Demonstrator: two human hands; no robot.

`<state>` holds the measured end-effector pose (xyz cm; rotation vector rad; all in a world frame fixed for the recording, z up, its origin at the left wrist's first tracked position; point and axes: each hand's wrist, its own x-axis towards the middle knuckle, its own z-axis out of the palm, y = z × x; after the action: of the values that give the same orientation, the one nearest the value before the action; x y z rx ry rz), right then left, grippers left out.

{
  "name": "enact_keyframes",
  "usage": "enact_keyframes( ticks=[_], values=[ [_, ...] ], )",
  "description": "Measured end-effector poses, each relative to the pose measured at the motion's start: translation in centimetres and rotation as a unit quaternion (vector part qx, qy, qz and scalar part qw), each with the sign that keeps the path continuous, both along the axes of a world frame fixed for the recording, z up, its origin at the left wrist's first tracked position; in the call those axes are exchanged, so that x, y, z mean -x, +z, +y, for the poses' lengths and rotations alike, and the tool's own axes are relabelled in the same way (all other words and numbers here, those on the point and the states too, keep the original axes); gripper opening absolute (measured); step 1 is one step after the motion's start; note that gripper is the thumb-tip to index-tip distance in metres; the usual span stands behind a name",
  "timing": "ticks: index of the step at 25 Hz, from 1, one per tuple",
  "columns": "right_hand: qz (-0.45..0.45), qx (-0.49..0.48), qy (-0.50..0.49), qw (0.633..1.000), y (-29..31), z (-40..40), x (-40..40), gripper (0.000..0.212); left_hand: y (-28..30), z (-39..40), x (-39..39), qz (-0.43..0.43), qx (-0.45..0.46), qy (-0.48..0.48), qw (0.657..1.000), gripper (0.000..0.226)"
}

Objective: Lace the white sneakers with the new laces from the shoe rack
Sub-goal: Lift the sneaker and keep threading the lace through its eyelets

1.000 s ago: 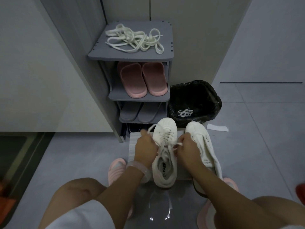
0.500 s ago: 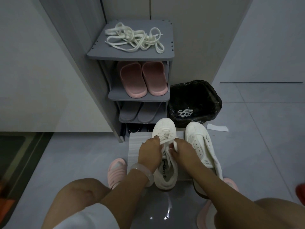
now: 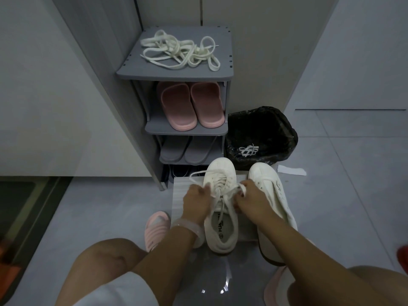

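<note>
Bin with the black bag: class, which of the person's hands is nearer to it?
Right. The right hand is just below the bin; the left hand is farther left.

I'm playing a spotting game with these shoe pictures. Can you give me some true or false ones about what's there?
1. A pile of white laces lies on the top shelf of the shoe rack. True.
2. The slippers on the second shelf are blue. False: the slippers are pink.
3. Both hands are on the same sneaker. True: the left hand and right hand hold the lace of the left sneaker.
4. The black bin is empty. False: the bin holds a small white lace bundle.
5. The right sneaker is fully laced. False: no lace shows on it.
</note>
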<state>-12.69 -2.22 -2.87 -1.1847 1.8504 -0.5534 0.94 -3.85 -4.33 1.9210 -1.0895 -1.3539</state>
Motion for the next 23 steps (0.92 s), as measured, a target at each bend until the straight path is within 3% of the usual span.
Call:
enact_keyframes(
  ticks=[2, 6, 7, 9, 11, 12, 16, 18, 21, 23],
  values=[
    [0.110, 0.003, 0.129, 0.986, 0.1, 0.3, -0.3, 0.021, 0.9, 1.0, 0.6, -0.094, 0.049, -0.130, 0.986, 0.020],
    [0.200, 0.069, 0.176, 0.961, -0.2, 0.8, -1.2, 0.021, 1.0, 1.3, 0.7, -0.206, 0.101, -0.168, 0.959, 0.016],
    [0.195, 0.077, 0.148, 0.967, -0.4, 1.0, -1.2, 0.019, 0.8, 1.0, 0.5, -0.188, 0.099, -0.128, 0.969, 0.013],
    [0.114, 0.076, 0.007, 0.991, -0.7, 0.8, -0.9, 0.014, 0.8, 0.3, -0.1, -0.071, 0.060, 0.025, 0.995, 0.018],
    [-0.009, 0.072, -0.165, 0.984, -0.3, 0.5, -0.4, 0.010, 1.2, -0.2, -0.5, 0.062, 0.009, 0.190, 0.980, 0.011],
    [-0.030, 0.092, -0.212, 0.972, 0.1, 0.4, -0.4, 0.008, 1.5, -0.3, -0.6, 0.104, 0.001, 0.243, 0.964, 0.006],
    [0.023, 0.261, -0.152, 0.953, 2.4, 0.7, -1.6, 0.008, 2.7, -0.8, -0.4, 0.112, 0.090, 0.266, 0.953, 0.016],
    [0.020, 0.288, -0.110, 0.951, 2.9, 0.6, -1.9, 0.010, 2.7, -1.2, -0.5, 0.101, 0.099, 0.250, 0.958, 0.017],
    [0.045, 0.193, -0.072, 0.977, 1.8, 0.4, -1.5, 0.011, 1.3, -1.1, -0.1, 0.097, 0.026, 0.145, 0.984, 0.013],
    [-0.051, 0.039, -0.112, 0.992, 0.9, 0.6, -1.1, 0.036, 0.7, -0.6, 0.4, 0.040, -0.017, 0.037, 0.998, 0.011]
  ],
)
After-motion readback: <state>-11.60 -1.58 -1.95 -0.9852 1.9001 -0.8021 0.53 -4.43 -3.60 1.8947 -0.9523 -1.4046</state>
